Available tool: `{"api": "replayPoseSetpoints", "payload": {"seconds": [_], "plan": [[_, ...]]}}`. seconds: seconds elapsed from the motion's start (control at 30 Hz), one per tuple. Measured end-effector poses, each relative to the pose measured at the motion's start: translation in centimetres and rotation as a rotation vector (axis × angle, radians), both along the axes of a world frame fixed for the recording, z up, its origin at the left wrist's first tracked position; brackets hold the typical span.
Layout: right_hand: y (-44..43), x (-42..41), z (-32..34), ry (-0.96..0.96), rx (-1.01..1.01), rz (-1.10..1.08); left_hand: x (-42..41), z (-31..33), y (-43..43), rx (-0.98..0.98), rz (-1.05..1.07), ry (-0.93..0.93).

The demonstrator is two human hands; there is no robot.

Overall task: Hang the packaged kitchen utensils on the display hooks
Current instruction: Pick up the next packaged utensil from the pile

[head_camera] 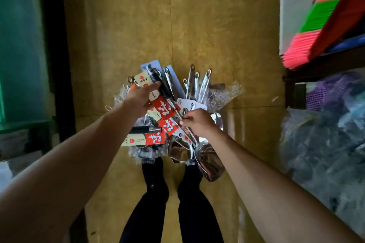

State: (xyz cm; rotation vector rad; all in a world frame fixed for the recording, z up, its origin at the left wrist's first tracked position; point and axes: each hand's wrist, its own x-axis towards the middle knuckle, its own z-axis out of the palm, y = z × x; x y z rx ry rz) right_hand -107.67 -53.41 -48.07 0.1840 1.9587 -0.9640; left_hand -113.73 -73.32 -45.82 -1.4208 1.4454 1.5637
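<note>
A pile of packaged kitchen utensils (167, 112) lies on the yellow floor in front of my feet: steel ladles and spatulas with red and cream card labels and clear plastic wrap. My left hand (141, 98) reaches into the pile's left side, fingers curled round a bunch of labelled handles. My right hand (197, 121) pinches a thin steel utensil handle (177, 111) at the pile's right side. Several bare steel handles (195, 83) with hanging holes point away from me. No display hooks are in view.
A shelf on the right holds a stack of red, green and pink items (324, 19), with purple goods and plastic-wrapped bundles (324, 144) below. A green and black frame (53, 49) stands at the left. My legs (173, 203) stand below the pile.
</note>
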Motion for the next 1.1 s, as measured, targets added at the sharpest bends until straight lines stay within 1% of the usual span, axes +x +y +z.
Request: {"api": "replayPoseSetpoints", "payload": {"seconds": [0.13, 0.27, 0.37, 0.47, 0.57, 0.67, 0.77, 0.9, 0.97, 1.03, 1.1], "plan": [[-2.4, 0.2, -2.1, -0.026, 0.087, 0.139, 3.4, -2.2, -2.8, 0.014, 0.134, -0.053], [-4.8, 1.2, -2.5, 0.011, 0.126, 0.238, 6.2, -4.3, -5.3, 0.027, 0.216, -0.083], [-6.2, 2.4, -3.0, 0.105, 0.209, 0.298, 6.4, -5.3, -6.0, -0.005, 0.198, -0.132], [-7.0, 3.1, -3.0, 0.200, 0.330, 0.411, 6.0, -6.3, -6.0, -0.049, 0.168, -0.183], [-7.6, 3.4, -2.4, 0.251, 0.393, 0.519, 5.6, -6.4, -5.8, -0.109, 0.156, -0.221], [-7.9, 3.5, -1.6, 0.260, 0.441, 0.602, 5.3, -6.1, -6.0, -0.274, 0.118, -0.192], [-7.4, 3.4, -1.0, 0.235, 0.455, 0.626, 5.1, -5.4, -6.1, -0.355, 0.064, -0.129], [-6.3, 3.5, -0.5, 0.274, 0.447, 0.579, 4.4, -3.1, -5.5, -0.386, -0.075, -0.027], [-5.8, 3.7, 0.0, 0.291, 0.416, 0.532, 4.3, -1.6, -4.6, -0.395, -0.212, 0.046], [-5.2, 3.6, 0.7, 0.379, 0.405, 0.459, 4.0, 0.6, -3.2, -0.419, -0.412, 0.136], [-4.4, 3.1, 1.7, 0.479, 0.444, 0.395, 3.7, 2.9, -2.0, -0.521, -0.724, 0.283]]}}
